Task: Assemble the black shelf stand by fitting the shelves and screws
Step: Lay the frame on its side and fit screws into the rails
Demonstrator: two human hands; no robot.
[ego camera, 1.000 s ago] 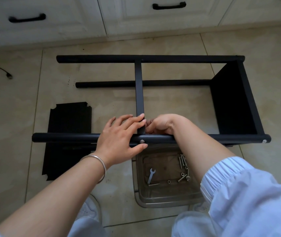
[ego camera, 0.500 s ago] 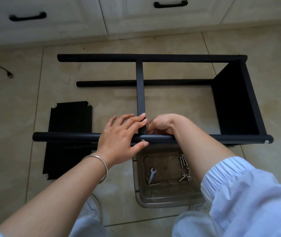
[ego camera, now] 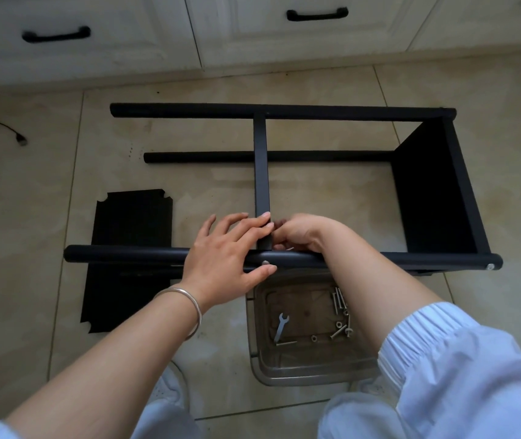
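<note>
Fastening step: the middle shelf (ego camera: 261, 182) stands edge-on between the far pole (ego camera: 278, 110) and the near pole (ego camera: 132, 253) of the shelf stand, which lies on its side on the floor tiles (ego camera: 316, 198); likely so that the joints face up within reach.
Screw in work: a screw head (ego camera: 265, 263) shows on the near pole right where the shelf meets it, which I judge to be the joint being fixed.
Left hand: the left hand (ego camera: 230, 251) lies over the near pole, fingers fairly straight and resting on the shelf's near end, thumb tip just below the screw head; it seems to steady the joint, pressing more than clasping.
Right hand: the right hand (ego camera: 297, 231) reaches over the pole from the right, wrist bent, fingers curled in tight behind the shelf edge; what they pinch is hidden, so I cannot tell.
Finished end: the end shelf (ego camera: 433, 191) already sits between the poles at the right, with a screw (ego camera: 490, 266) in the pole tip.
Waiting parts: a loose shelf panel (ego camera: 126, 258) lies flat at the left, partly under the near pole.
Hardware: a clear tray (ego camera: 300, 372) near the knees holds a small spanner (ego camera: 280, 326) and spare screws (ego camera: 340, 304).
</note>
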